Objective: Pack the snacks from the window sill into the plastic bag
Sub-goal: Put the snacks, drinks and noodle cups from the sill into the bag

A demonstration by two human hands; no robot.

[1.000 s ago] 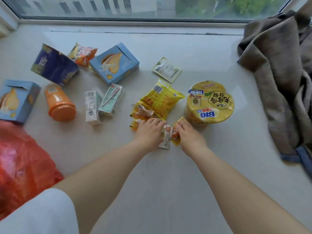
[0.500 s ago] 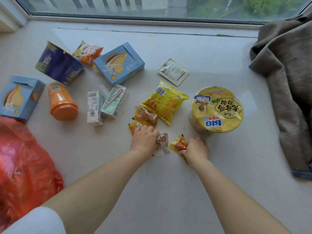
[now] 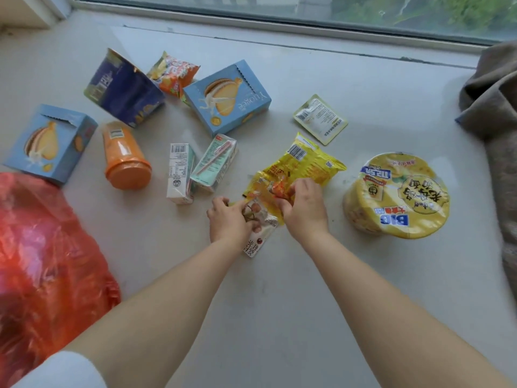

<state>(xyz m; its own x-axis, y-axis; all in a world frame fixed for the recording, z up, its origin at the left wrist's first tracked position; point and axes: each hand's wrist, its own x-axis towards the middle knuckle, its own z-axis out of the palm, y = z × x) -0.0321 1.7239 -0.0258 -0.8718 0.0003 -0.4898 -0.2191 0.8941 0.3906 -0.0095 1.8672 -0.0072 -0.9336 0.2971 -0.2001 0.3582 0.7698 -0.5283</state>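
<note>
Snacks lie scattered on the pale window sill (image 3: 321, 275). My left hand (image 3: 229, 219) is closed on small snack packets, with a white sachet (image 3: 258, 239) sticking out below it. My right hand (image 3: 303, 205) grips small orange-yellow packets (image 3: 275, 189) at the lower end of the yellow chip bag (image 3: 307, 161). The red plastic bag (image 3: 42, 270) lies crumpled at the left edge. A yellow cup of instant noodles (image 3: 400, 194) stands to the right of my hands. Two small drink cartons (image 3: 195, 169) and an orange cup (image 3: 123, 158) lie to the left.
Two light blue cake boxes (image 3: 229, 96) (image 3: 47, 141), a dark blue box (image 3: 123, 88), an orange snack pack (image 3: 176, 72) and a flat sachet (image 3: 320, 119) lie farther back. Grey-brown cloth (image 3: 495, 113) is heaped at the right. The window frame (image 3: 279, 23) runs along the back.
My right hand moved left and forward with its small packet to the others by the yellow bag. My left hand gathered packets and the white sachet. The view shifted, so everything sits more to the right.
</note>
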